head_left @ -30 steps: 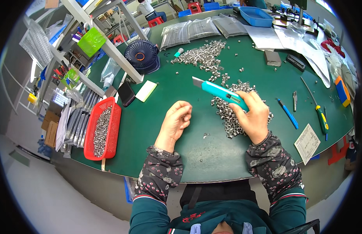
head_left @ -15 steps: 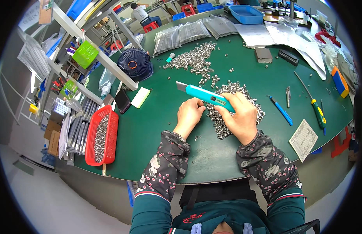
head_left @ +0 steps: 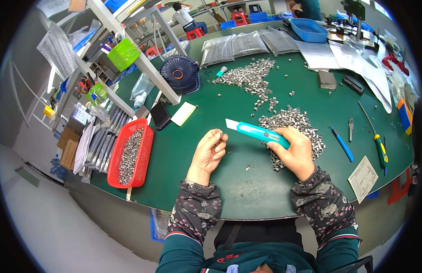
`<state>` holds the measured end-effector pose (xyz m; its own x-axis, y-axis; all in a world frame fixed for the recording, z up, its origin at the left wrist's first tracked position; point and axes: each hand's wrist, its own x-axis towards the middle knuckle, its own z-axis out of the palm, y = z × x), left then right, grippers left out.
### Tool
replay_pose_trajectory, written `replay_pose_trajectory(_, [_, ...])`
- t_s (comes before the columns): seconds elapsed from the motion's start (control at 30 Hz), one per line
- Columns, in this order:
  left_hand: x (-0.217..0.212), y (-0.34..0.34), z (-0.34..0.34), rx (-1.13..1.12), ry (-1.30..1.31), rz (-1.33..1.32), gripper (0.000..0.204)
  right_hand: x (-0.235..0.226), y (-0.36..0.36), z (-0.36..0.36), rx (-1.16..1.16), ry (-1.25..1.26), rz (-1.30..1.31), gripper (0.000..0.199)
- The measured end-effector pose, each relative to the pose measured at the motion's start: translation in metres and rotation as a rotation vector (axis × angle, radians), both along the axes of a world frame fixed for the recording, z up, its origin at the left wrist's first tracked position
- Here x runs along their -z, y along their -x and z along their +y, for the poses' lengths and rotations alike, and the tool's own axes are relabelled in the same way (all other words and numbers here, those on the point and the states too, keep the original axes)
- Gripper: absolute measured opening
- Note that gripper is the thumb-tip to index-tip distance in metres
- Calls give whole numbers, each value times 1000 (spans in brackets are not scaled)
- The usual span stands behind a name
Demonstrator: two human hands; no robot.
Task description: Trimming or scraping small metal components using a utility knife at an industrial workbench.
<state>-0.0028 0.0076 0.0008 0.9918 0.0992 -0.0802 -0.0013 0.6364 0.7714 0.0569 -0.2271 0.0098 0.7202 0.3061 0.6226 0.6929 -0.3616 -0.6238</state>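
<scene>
My right hand [head_left: 296,150] is closed around a teal utility knife [head_left: 259,132], its blade out and pointing left toward my other hand. With thumb and fingertips together, my left hand [head_left: 208,152] pinches a small metal part [head_left: 222,134], mostly hidden by the fingers; the blade tip is just above and to the right of it, apart. A heap of small, shiny metal rings [head_left: 306,129] lies under and beyond my right hand. Farther back spreads a second pile of such metal parts [head_left: 249,75]. A few loose bits lie on the green tabletop [head_left: 247,191] between my forearms.
On the left are a red basket [head_left: 149,150] of metal parts, a phone [head_left: 160,116], a pale pad [head_left: 183,113] and a fan [head_left: 180,74]. Rightward lie a blue pen-like tool [head_left: 342,144], a screwdriver [head_left: 379,148] and a paper sheet [head_left: 363,179]. Bagged rods [head_left: 249,44] line the back.
My left hand has pulled back from the heap toward me and turned, fingers curled with a small part. The knife has come away from the heap's left edge. The view has shifted left.
</scene>
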Motion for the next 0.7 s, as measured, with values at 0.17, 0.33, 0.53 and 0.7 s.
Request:
replay_pose_trajectory(0.17, [6,0,15,-20,-16,-105,11,-2,1,0,-159,57,262,27])
replay_pose_trajectory(0.33, [6,-1,13,-14,-45,-104,13,-6,3,0,-255,88,351,27])
replay_pose_trajectory(0.53, [5,-1,8,-32,-155,-92,12,-1,1,0,-256,142,455,28])
replay_pose_trajectory(0.7, [5,0,8,-34,-197,-94,13,-3,2,0,-183,176,288,29])
